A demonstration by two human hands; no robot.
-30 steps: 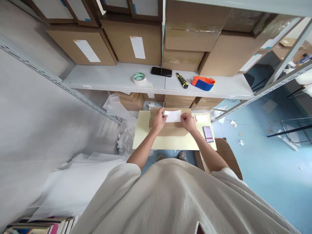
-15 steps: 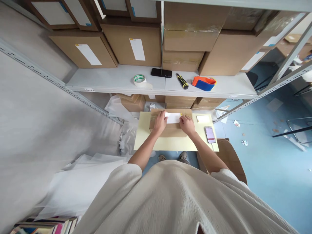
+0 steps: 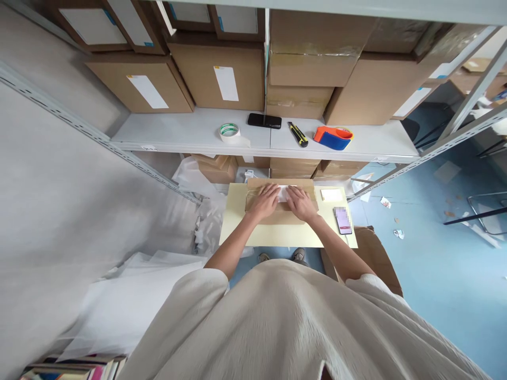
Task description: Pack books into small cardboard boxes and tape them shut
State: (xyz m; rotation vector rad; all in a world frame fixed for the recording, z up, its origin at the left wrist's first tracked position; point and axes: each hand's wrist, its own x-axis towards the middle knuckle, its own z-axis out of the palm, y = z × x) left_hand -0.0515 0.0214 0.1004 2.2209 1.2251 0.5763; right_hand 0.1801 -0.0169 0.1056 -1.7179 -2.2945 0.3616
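A cardboard box (image 3: 277,217) rests on a pale yellow tabletop (image 3: 233,227) in front of me. On its upper face lies a white label (image 3: 282,194), mostly covered by my hands. My left hand (image 3: 266,201) is laid flat over the label's left part, fingers stretched out. Over the right part my right hand (image 3: 301,203) lies the same way, with its fingers extended. Neither hand grips anything. To the right of the box are a small stack of white labels (image 3: 331,195) and a phone with a lit screen (image 3: 343,220).
A shelf above the tabletop holds a tape roll (image 3: 229,132), a black phone (image 3: 264,121), a utility knife (image 3: 298,134) and an orange-blue tape dispenser (image 3: 333,138). Cardboard boxes (image 3: 222,74) stand behind them. An open carton (image 3: 376,258) sits on the floor at right.
Both hands have gone from holding the label's two ends to lying flat on it, closer together. The label now shows only between them. The view has shifted slightly.
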